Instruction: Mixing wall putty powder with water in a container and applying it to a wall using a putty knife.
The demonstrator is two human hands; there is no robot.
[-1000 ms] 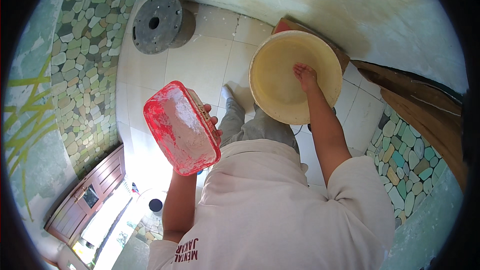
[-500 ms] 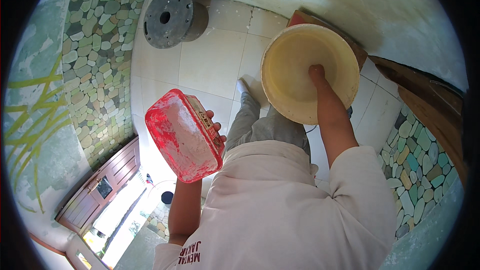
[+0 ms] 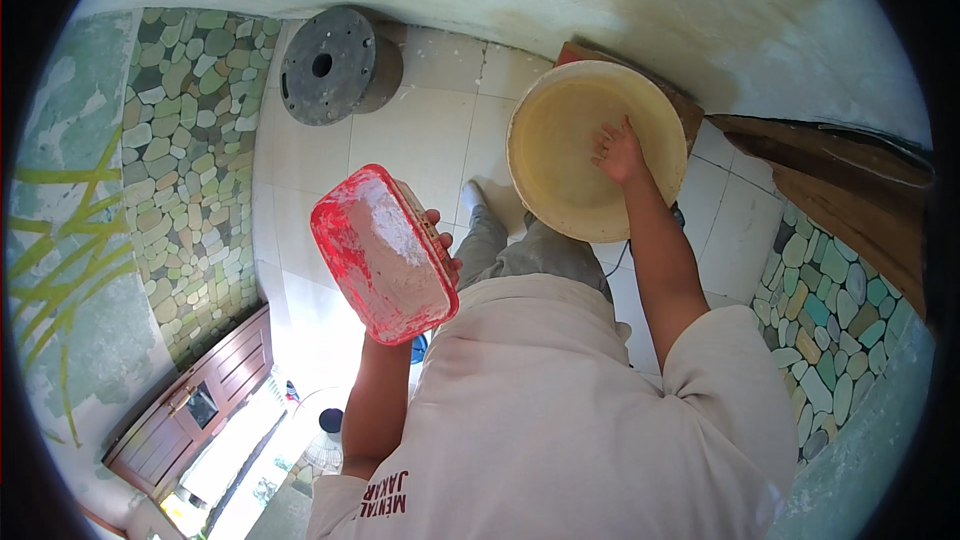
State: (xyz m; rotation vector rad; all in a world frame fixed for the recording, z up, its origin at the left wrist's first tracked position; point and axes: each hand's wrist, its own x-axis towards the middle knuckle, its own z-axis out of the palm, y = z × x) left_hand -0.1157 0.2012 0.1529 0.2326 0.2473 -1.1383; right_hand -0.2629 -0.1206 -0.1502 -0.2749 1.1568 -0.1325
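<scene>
You seem to be at the step of working over the basin [image 3: 560, 180] with your right hand [image 3: 620, 155] while your left keeps the red tub [image 3: 335, 260] ready beside it. The tub is to the left of the basin and nearer your body, its mouth facing up, with pale, powdery stuff coating the inside. Your left hand [image 3: 442, 240] grips the tub along the side toward the basin, fingers curled around the outer wall. Your right hand is over the basin's hollow, fingers spread, with nothing visible in it; whether it touches the bottom, you cannot tell from here. The next move seems to call for a steady left grip, keeping the tub level so that nothing spills short of the basin. Compared with half a second ago, your right hand differs most: then it pointed down into the basin with its fingers hidden, and now they fan out in plain view. The tub is in your left hand in both, left of the basin.
</scene>
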